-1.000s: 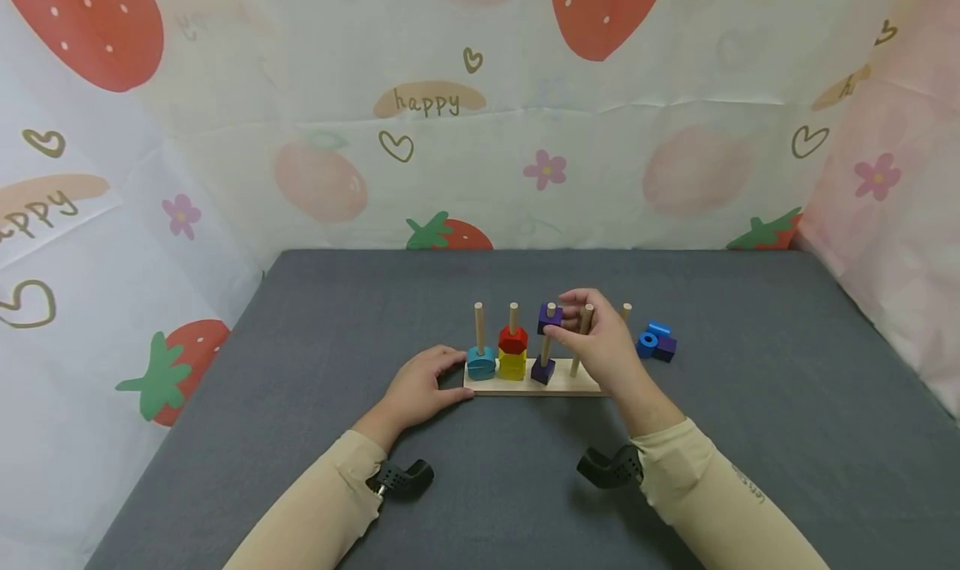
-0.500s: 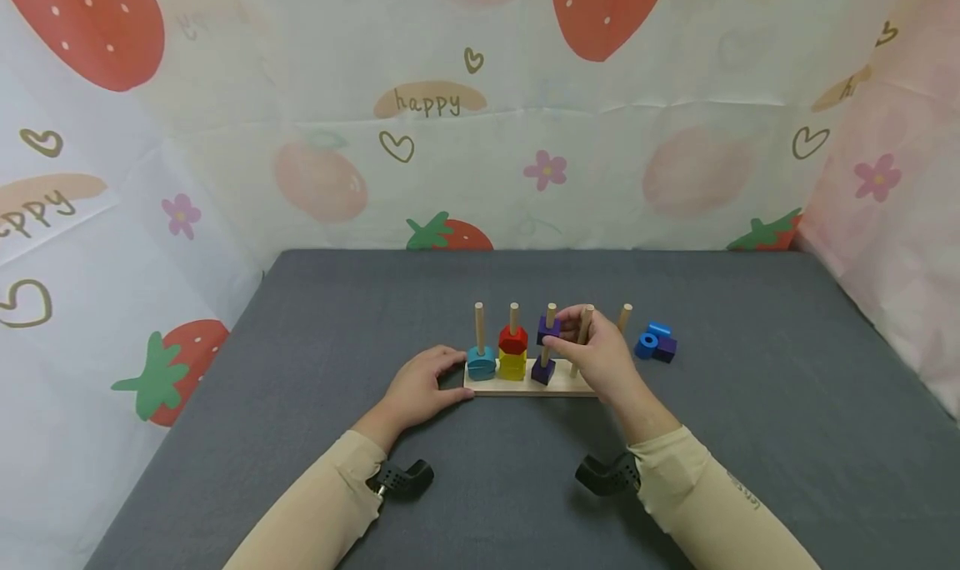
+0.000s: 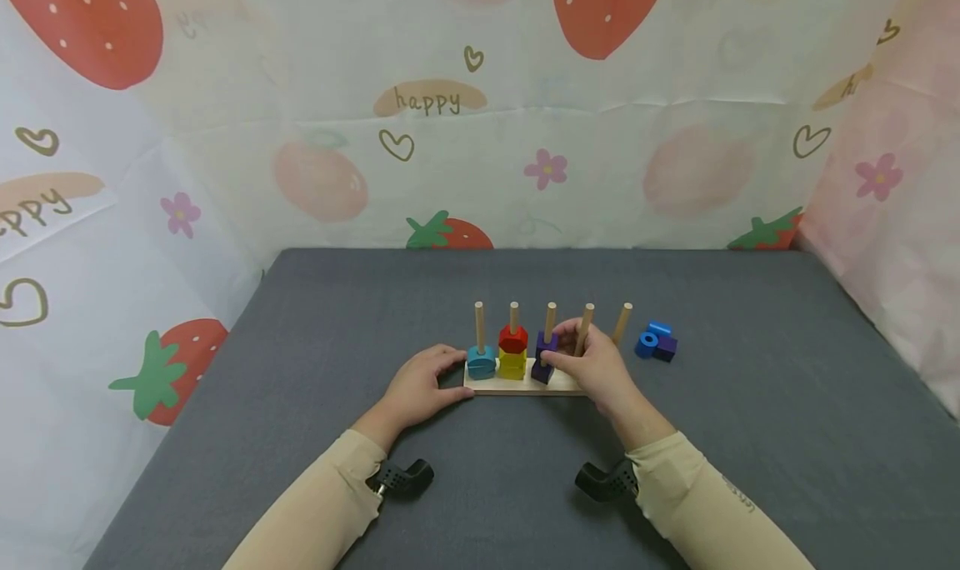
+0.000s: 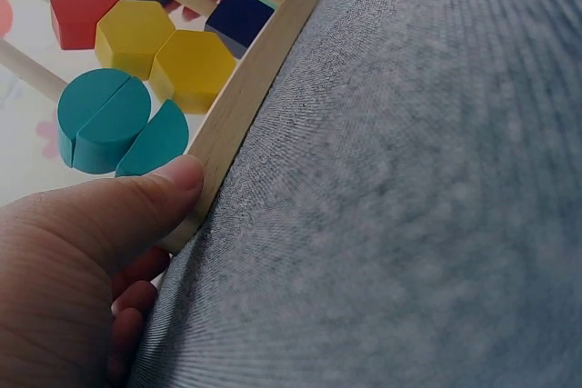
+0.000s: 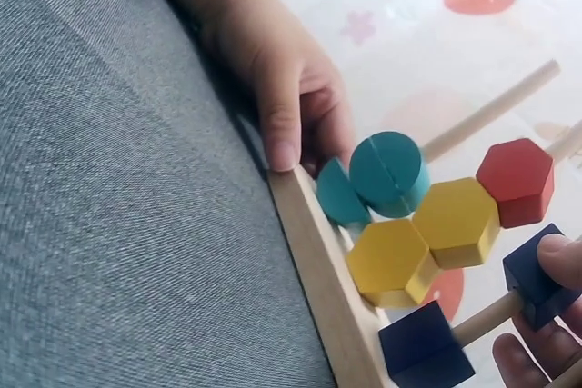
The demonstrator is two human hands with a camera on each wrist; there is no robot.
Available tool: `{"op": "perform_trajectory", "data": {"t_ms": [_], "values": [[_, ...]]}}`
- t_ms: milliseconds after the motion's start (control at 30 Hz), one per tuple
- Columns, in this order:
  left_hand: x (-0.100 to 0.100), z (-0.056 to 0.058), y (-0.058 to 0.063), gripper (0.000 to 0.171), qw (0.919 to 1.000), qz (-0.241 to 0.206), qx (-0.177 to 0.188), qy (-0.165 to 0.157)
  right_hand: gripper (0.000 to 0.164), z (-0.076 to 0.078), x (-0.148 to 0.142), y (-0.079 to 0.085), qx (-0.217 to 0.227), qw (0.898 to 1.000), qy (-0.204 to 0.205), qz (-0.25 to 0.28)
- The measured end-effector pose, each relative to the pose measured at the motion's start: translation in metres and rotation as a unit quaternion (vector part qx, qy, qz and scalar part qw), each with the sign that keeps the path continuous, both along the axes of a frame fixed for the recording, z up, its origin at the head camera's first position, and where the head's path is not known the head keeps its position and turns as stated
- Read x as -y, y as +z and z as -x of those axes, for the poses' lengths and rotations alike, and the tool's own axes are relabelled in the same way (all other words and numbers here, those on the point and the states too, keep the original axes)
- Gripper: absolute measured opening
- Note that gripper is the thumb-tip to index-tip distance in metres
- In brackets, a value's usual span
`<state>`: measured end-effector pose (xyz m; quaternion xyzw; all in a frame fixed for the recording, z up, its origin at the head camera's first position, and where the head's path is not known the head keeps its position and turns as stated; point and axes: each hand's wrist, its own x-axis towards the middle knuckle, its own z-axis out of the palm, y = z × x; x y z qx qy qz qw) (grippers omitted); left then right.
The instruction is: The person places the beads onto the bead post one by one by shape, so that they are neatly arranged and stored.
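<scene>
Fingers [image 5: 511, 363] of R hand [image 3: 596, 366] pinch dark-blue square wooden block [image 5: 527, 265], threaded on round pale wooden 3rd peg [image 5: 486, 317] from L, w/ bare peg btwn it & matching lower block [image 5: 426, 347]. Held block lies just L of R hand, the nearer one; peg's long axis stands upright thru both blocks. L hand [image 3: 420, 387] grips pale wooden base [image 3: 525, 389] by its L end. Pegs 1-2 carry teal half-round wooden pieces [image 4: 155, 143], then red hexagonal block [image 4: 84, 15] over 2 yellow hexagonal blocks [image 4: 191, 70]. Base runs approx parallel to grey cloth-covered worktop's [image 3: 480, 512] far edge. Off base's R end, twd worktop's R edge: bright-blue holed cylinder [image 3: 647, 345], bright-blue piece [image 3: 660, 328] (shape unclear), dark-blue spare block [image 3: 665, 350]
</scene>
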<state>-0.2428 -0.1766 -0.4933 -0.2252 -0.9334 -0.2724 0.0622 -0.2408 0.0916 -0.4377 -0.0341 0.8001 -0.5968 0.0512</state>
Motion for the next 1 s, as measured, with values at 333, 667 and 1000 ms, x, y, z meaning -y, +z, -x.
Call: {"op": "perform_trajectory", "data": {"t_ms": [333, 667, 1000], "values": [[0.001, 0.000, 0.001, 0.056, 1.0000, -0.001, 0.001, -0.003, 0.030, 0.002, -0.001, -0.013, 0.019, 1.000, 0.004, -0.011], [0.000, 0.000, 0.002, 0.058, 1.0000, 0.003, 0.005, 0.000, 0.032, 0.001, -0.001, -0.018, 0.015, 0.999, -0.001, -0.033], [0.000, 0.000, 0.001, 0.058, 1.0000, 0.006, 0.004, 0.001, 0.034, -0.001, -0.003, -0.017, 0.015, 0.999, 0.018, -0.024]]}}
